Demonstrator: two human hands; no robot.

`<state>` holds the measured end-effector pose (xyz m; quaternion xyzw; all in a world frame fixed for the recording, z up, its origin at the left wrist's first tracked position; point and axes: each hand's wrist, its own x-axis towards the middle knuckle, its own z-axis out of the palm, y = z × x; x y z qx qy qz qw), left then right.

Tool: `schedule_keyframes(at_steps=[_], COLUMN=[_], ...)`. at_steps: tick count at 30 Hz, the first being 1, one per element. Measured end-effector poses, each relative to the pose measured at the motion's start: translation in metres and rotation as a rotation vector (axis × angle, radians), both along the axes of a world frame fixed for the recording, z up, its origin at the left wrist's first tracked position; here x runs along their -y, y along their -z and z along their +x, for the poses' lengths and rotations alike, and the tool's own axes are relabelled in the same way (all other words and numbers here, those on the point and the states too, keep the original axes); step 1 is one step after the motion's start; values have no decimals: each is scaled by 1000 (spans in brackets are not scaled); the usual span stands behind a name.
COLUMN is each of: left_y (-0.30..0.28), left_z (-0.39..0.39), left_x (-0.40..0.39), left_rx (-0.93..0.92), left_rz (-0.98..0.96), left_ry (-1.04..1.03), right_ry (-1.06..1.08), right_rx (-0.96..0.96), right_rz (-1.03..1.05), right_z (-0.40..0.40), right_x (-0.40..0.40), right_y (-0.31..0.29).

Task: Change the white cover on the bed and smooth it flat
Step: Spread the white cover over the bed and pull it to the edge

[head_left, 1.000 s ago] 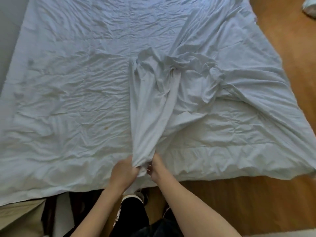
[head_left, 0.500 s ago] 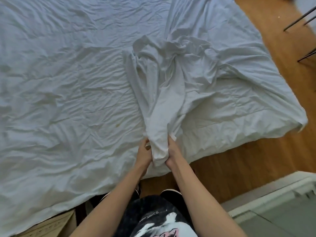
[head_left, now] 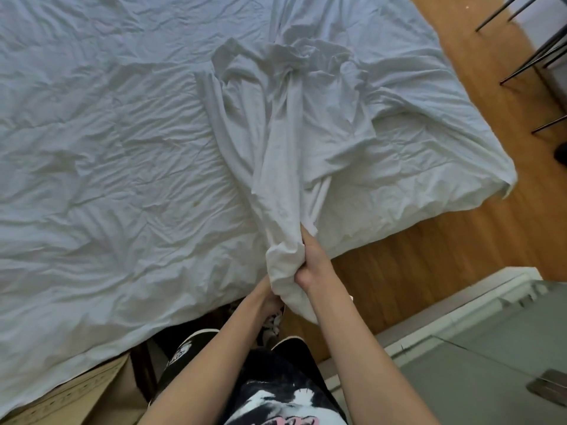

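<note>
Looks like the stripping step: both hands, left hand [head_left: 271,297] and right hand [head_left: 310,265], clutch the bunched cover [head_left: 282,167] at 6 o'clock; next it probably needs pulling clear.

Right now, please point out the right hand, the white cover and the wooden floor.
right hand [head_left: 313,262]: head view, back of hand.
white cover [head_left: 282,167]: head view, gathered strip.
wooden floor [head_left: 445,250]: head view, bare boards.

Soft, even daylight, cool on the left, mild blur throughout, wide-angle bending at the edges.
</note>
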<state>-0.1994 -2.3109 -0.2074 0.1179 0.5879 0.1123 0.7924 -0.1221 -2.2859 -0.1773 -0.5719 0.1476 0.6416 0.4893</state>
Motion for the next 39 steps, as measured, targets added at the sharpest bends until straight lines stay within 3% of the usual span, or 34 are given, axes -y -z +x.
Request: schedule_keyframes(at_steps=[2, 5, 8, 10, 15, 19, 22, 26, 29, 31, 35, 39], left_y=[1, 6, -9, -29, -79, -87, -75, -31, 16, 42, 76, 114], left_z=[-6, -42, -92, -116, -131, -141, -141, -135, -142, -159, -203, -255], left_x=[2, 1, -6, -1, 20, 12, -7, -37, -32, -19, 1, 0], left_rx=[-102, -430, -669, -743, -731, -670, -673, -706, -707, -690, -636, -790], left_rz=[75, 368, 557, 688, 922, 906, 916, 961, 730, 597, 458, 457], left_ry=[-62, 37, -126, -195, -125, -198, -63, 418, 867, 996, 1043, 946], right_ry=[-45, -117, -205, -192, -132, -191, -243, -322, -457, -550, -759, -1046], right_rx=[216, 626, 836, 818, 608, 577, 728, 830, 935, 968, 1037, 1123], right_rz=[-25, -80, -167, -212, -164, -89, -135, -245, -309, -328, -355, -296], right_z=[12, 36, 55, 59, 51, 42, 36, 16, -7, -24, -60, -101], right_x=[9, 31, 53, 66, 84, 80, 72, 60, 57, 63, 77, 78], right_y=[-1, -2, 6, 10, -1, -6, -1, 14, 25, 34, 63, 108])
